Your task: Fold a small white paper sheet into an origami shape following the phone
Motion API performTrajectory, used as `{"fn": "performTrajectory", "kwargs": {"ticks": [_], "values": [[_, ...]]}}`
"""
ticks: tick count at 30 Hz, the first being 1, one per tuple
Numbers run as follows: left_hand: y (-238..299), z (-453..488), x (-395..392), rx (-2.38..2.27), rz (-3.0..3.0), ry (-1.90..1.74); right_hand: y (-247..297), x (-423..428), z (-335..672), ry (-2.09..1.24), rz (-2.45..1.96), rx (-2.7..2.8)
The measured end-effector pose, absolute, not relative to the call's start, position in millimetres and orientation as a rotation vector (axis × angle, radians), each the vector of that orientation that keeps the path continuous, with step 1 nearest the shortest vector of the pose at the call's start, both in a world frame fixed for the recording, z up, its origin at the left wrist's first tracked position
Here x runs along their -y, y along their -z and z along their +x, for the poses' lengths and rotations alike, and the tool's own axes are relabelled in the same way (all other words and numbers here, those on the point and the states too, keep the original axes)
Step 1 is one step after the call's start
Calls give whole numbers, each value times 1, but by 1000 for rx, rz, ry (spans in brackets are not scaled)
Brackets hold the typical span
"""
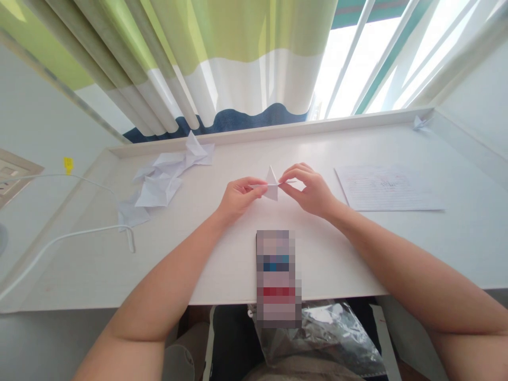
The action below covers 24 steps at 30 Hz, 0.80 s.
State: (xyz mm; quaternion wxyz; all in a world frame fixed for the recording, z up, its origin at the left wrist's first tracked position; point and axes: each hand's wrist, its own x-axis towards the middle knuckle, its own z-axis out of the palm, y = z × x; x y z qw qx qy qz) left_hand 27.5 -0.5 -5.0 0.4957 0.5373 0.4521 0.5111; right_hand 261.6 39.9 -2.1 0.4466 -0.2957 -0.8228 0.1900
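Note:
Between my two hands, a little above the white desk, is a small piece of folded white paper (271, 190) with a point standing up in its middle. My left hand (242, 197) pinches its left side between thumb and fingers. On the other side, my right hand (307, 188) grips the right end with thumb and forefinger, the other fingers curled behind. Nearer to me lies a phone-shaped slab (275, 275), blurred into blocks and reaching past the desk's front edge.
Several folded white papers (159, 185) lie in a heap at the left. A stack of written sheets (391, 188) is at the right, with a small folded paper (421, 124) in the far corner. A white cable (79, 233) crosses the left side. Curtains (238, 63) hang behind the desk (190, 275).

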Motion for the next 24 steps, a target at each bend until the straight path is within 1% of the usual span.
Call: {"fn": "performTrajectory", "kwargs": {"ticks": [7, 10, 15, 24], "values": [[9, 26, 0, -1081, 1749, -1294, 7, -33, 257, -416, -638, 2133], [7, 27, 3, -1086, 1836, -1325, 7, -32, 256, -395, -619, 2122], [1, 33, 9, -1112, 1790, -1320, 4, -32, 256, -436, -656, 2111], [1, 34, 9, -1185, 1584, -1190, 1, -32, 255, -561, -729, 2086]]}}
